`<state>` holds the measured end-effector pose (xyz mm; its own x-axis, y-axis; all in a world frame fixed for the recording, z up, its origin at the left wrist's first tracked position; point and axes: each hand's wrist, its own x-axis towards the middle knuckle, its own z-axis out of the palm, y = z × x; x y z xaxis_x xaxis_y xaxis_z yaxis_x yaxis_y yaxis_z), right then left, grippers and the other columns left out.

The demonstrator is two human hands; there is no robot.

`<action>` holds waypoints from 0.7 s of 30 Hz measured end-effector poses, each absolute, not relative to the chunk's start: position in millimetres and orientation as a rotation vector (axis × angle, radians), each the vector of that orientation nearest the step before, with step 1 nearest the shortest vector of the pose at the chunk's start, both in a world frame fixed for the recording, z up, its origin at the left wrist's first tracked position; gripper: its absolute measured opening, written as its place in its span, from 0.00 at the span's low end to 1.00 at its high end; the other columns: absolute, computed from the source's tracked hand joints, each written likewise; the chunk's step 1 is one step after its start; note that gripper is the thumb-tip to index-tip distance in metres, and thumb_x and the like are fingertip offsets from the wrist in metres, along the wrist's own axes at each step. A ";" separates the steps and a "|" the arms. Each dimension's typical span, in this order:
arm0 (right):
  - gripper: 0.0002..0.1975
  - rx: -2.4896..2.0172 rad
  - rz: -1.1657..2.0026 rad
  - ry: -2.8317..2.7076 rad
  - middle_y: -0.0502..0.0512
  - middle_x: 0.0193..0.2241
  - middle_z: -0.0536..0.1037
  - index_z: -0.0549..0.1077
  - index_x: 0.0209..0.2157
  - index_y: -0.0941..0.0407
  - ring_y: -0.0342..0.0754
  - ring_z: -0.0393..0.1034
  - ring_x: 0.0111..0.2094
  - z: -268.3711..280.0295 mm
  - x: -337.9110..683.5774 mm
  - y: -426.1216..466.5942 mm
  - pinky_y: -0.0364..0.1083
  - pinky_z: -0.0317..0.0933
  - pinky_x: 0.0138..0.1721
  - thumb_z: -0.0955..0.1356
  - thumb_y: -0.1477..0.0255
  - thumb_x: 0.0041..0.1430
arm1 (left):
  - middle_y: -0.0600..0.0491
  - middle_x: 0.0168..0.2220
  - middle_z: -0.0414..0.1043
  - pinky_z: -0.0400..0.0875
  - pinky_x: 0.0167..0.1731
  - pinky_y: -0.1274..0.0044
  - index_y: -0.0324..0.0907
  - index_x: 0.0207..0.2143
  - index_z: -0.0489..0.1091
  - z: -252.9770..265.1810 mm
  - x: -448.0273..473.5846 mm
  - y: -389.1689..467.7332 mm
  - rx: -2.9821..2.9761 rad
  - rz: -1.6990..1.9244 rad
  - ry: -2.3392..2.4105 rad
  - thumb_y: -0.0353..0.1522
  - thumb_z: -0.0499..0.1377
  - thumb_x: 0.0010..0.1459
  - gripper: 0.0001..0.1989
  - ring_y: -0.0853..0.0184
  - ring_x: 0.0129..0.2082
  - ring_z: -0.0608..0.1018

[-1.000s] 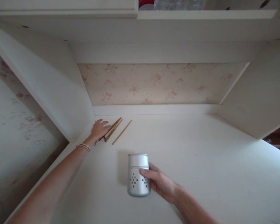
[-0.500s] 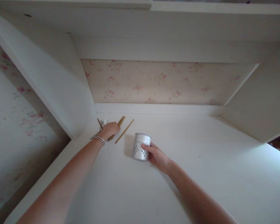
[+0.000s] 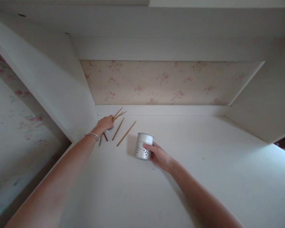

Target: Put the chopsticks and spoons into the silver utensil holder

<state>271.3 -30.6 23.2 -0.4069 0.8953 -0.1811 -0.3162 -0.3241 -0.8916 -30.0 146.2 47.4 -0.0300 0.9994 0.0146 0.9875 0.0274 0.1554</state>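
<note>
My right hand (image 3: 160,155) is wrapped round the side of a silver metal utensil holder (image 3: 143,154) with punched holes. The holder stands upright with its rim up; its inside is hidden. Farther left, my left hand (image 3: 106,122) is closed on a few wooden chopsticks (image 3: 118,115), whose ends stick out to the right. Two loose chopsticks (image 3: 126,133) lie slanted on the white surface between the hands. Partly hidden under my left hand are a reddish-brown stick (image 3: 105,137), a thin grey handle (image 3: 100,141) and a shiny metal piece, perhaps a spoon (image 3: 110,129).
The white surface (image 3: 180,190) runs back to a low ledge below a floral-papered wall (image 3: 171,82). White side panels (image 3: 45,76) close in at left and right, and a shelf (image 3: 142,22) hangs above. A small dark speck (image 3: 153,169) lies near the holder.
My left hand has moved left and back with chopsticks in its grip, and one chopstick now lies apart where the hand was. My right hand keeps the holder at nearly the same place.
</note>
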 end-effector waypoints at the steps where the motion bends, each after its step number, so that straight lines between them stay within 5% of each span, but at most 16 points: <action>1: 0.25 -0.909 1.810 -1.040 0.59 0.47 0.74 0.65 0.50 0.55 0.52 0.70 0.46 22.3 270.5 -25.2 0.53 0.63 0.48 0.71 0.62 0.52 | 0.41 0.41 0.75 0.68 0.40 0.72 0.40 0.44 0.71 49.8 -37.1 146.5 2.133 0.179 2.160 0.41 0.50 0.59 0.19 0.57 0.42 0.76; 6: 0.33 -1.105 1.433 -1.144 0.61 0.49 0.72 0.62 0.52 0.54 0.54 0.69 0.47 14.2 257.4 12.8 0.53 0.63 0.47 0.74 0.61 0.46 | 0.44 0.33 0.76 0.68 0.39 0.73 0.41 0.37 0.75 45.1 -63.2 143.9 2.126 0.167 2.117 0.41 0.52 0.58 0.17 0.60 0.36 0.78; 13: 0.37 -1.209 0.807 -1.535 0.58 0.49 0.71 0.63 0.52 0.53 0.53 0.65 0.50 3.2 227.6 68.1 0.53 0.56 0.52 0.75 0.62 0.39 | 0.32 0.39 0.75 0.69 0.38 0.67 0.32 0.33 0.74 28.3 -84.9 134.5 1.932 0.256 2.333 0.41 0.43 0.62 0.26 0.50 0.41 0.77; 21: 0.41 -1.313 0.845 -1.561 0.61 0.50 0.71 0.57 0.56 0.55 0.54 0.66 0.50 3.1 185.0 133.6 0.53 0.57 0.51 0.75 0.64 0.41 | 0.38 0.37 0.77 0.69 0.36 0.70 0.38 0.32 0.75 17.4 -90.9 117.9 1.833 0.340 2.353 0.53 0.36 0.59 0.36 0.53 0.39 0.78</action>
